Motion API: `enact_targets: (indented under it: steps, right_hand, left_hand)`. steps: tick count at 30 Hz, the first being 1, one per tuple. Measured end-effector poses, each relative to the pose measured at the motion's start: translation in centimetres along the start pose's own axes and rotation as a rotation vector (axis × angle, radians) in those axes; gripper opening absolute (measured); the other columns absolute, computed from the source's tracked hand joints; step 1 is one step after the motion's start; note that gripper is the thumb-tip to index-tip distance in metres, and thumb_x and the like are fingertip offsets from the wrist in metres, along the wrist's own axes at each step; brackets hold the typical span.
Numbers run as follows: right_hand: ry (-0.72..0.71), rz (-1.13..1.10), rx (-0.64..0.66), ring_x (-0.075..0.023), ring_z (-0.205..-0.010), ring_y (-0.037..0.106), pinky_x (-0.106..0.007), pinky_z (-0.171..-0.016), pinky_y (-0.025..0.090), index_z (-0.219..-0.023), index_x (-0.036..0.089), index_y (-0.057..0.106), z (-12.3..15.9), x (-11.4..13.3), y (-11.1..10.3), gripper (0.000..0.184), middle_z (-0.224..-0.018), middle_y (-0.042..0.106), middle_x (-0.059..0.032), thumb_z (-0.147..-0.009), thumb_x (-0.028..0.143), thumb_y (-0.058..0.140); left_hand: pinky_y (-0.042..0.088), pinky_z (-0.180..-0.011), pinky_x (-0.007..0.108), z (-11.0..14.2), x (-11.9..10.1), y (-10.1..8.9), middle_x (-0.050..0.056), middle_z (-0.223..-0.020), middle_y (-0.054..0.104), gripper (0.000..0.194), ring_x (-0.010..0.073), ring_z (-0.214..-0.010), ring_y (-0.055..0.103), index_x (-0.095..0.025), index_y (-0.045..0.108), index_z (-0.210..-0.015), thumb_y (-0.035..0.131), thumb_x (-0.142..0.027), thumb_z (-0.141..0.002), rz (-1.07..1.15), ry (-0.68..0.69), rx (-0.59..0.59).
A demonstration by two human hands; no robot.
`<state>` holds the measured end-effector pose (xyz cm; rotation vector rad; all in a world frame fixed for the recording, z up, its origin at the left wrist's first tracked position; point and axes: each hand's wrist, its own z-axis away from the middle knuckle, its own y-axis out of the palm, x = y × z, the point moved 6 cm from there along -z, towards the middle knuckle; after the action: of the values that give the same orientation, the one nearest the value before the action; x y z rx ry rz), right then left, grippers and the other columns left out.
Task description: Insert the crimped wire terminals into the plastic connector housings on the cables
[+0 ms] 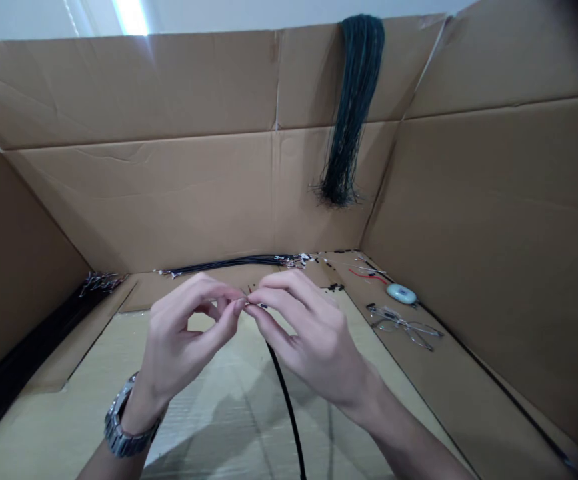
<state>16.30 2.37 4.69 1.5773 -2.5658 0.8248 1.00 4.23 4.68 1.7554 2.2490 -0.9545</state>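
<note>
In the middle of the head view, my left hand (193,327) and my right hand (303,327) meet fingertip to fingertip. Both are closed in a pinch on a thin wire at the end of a black cable (285,393). The wire is mostly hidden by the fingers, with a fine copper-coloured tip and a small black piece showing beside them. From under my right hand the cable curves down to the bottom edge, above the pale board (209,413). A metal-band watch (123,420) is on my left wrist.
Cardboard walls (169,193) enclose the work surface. A bundle of dark green wires (353,107) hangs over the back wall. Black cables lie along the back (229,263) and the left side (29,347). Glasses (403,325) and a light-blue oval device (401,293) rest at right.
</note>
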Motion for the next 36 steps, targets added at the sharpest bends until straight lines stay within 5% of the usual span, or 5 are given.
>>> enact_targets:
  steps: [4, 13, 20, 32, 36]
  right_hand:
    - [-0.086, 0.131, -0.014, -0.0190, -0.079, 0.060, -0.034, -0.070, 0.051, -0.092, 0.011, 0.068, 0.3, 0.8, 0.2, 0.010, -0.088, 0.069, -0.0100, -0.093, 0.007, 0.059]
    - [0.104, -0.050, -0.026, -0.0148, -0.072, 0.059, -0.029, -0.065, 0.049, -0.080, 0.011, 0.068, 0.3, -0.2, 0.3, 0.015, -0.079, 0.064, -0.0052, -0.086, 0.003, 0.057]
    - [0.374, -0.380, -0.122, -0.0122, -0.066, 0.055, -0.025, -0.058, 0.045, -0.072, 0.016, 0.062, 0.0, -1.6, 0.6, 0.013, -0.073, 0.062, -0.0010, -0.080, 0.007, 0.059]
    - [0.645, -0.731, 0.027, -0.0109, -0.060, 0.048, -0.026, -0.057, 0.040, -0.077, 0.018, 0.063, 0.5, -2.9, 2.0, 0.010, -0.066, 0.054, 0.0048, -0.085, 0.024, 0.063]
    - [0.552, -0.627, 0.002, -0.0117, -0.065, 0.052, -0.027, -0.062, 0.043, -0.078, 0.019, 0.062, 0.5, -2.0, 1.5, 0.010, -0.069, 0.056, 0.0042, -0.087, 0.020, 0.062]
  left_hand:
    - [0.051, -0.054, 0.019, 0.1, -0.3, -0.3, -0.003, -0.074, 0.063, 0.014, 0.0088, -0.062, 0.056, -0.020, 0.070, -0.092, 0.070, -0.006, -0.087, -0.050, -0.025, 0.000]
    - [0.048, -0.052, 0.015, -0.4, -1.1, 0.3, -0.005, -0.066, 0.057, 0.010, 0.0070, -0.058, 0.053, -0.017, 0.068, -0.087, 0.067, -0.007, -0.089, -0.181, 0.036, 0.103]
    - [0.047, -0.053, 0.017, -0.3, -1.2, 0.7, -0.004, -0.067, 0.060, 0.015, 0.0068, -0.058, 0.054, -0.016, 0.067, -0.091, 0.070, -0.003, -0.086, -0.137, 0.146, -0.019]
    - [0.056, -0.063, 0.023, 0.4, -0.5, 0.7, 0.002, -0.078, 0.070, 0.023, 0.0124, -0.068, 0.067, -0.014, 0.070, -0.097, 0.072, 0.002, -0.081, -0.157, 0.468, -0.150]
    - [0.057, -0.060, 0.024, 0.3, 0.4, 0.2, 0.003, -0.081, 0.070, 0.013, 0.0139, -0.069, 0.065, -0.016, 0.070, -0.099, 0.071, -0.011, -0.087, 0.053, 0.317, -0.119]
